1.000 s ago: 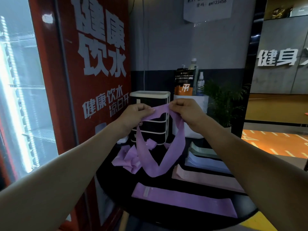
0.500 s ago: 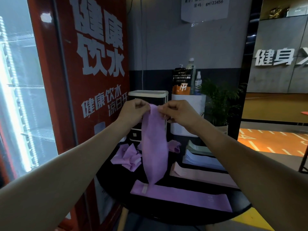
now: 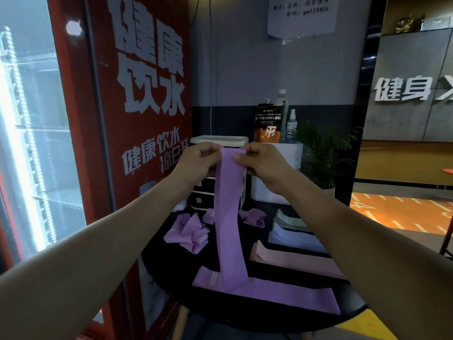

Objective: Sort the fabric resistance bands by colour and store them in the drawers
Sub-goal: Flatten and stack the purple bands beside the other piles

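Here, purple band (image 3: 229, 217) hanging, pinched between left hand (image 3: 196, 161), right hand (image 3: 263, 163)

purple band (image 3: 229, 217) hanging flat, top pinched | flat purple band (image 3: 282, 294) on table | drawers (image 3: 203, 195) behind

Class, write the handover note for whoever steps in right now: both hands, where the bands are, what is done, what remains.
Left hand and right hand each pinch the top edge of a purple band, which hangs flat over the round table.
Flat purple band lies at the front; crumpled purple bands at the left.
Done: pink, pale blue and green piles laid flat at the right.
Left: flatten the remaining purple ones, then load all into the drawer unit; no band is seen stored.
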